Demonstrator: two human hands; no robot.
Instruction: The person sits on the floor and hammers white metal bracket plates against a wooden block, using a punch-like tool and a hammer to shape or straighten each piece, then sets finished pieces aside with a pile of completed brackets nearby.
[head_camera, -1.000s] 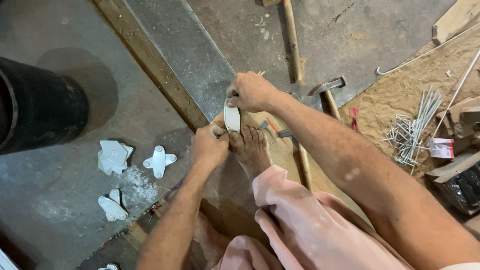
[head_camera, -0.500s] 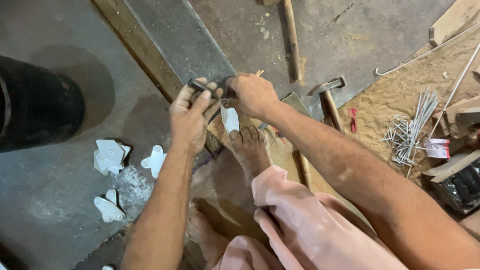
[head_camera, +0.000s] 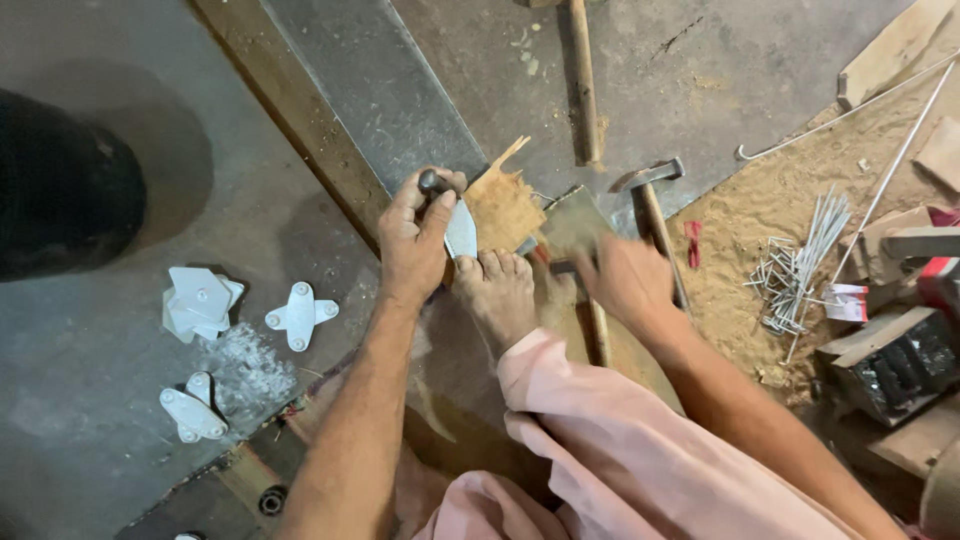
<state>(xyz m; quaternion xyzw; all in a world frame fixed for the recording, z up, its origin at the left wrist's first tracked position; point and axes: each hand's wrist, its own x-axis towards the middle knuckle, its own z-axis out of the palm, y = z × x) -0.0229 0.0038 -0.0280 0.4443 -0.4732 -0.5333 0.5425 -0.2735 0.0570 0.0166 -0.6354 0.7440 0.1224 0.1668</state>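
- Head view: left hand, fingers curled tight, grips a dark punch beside a white metal piece pinned by the toes of a bare foot.
- Right hand closes round a hammer handle on the floor.

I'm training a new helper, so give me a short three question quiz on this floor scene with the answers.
1. True or false: the left hand holds a white plate upright by the foot.
2. What does the right hand reach for? A) hammer B) nails C) black pipe
3. On which side of the left arm do the spare white plates lie?

Key: 1 true; 2 A, judging by its closeness to the handle; 3 its left side, on the grey floor.
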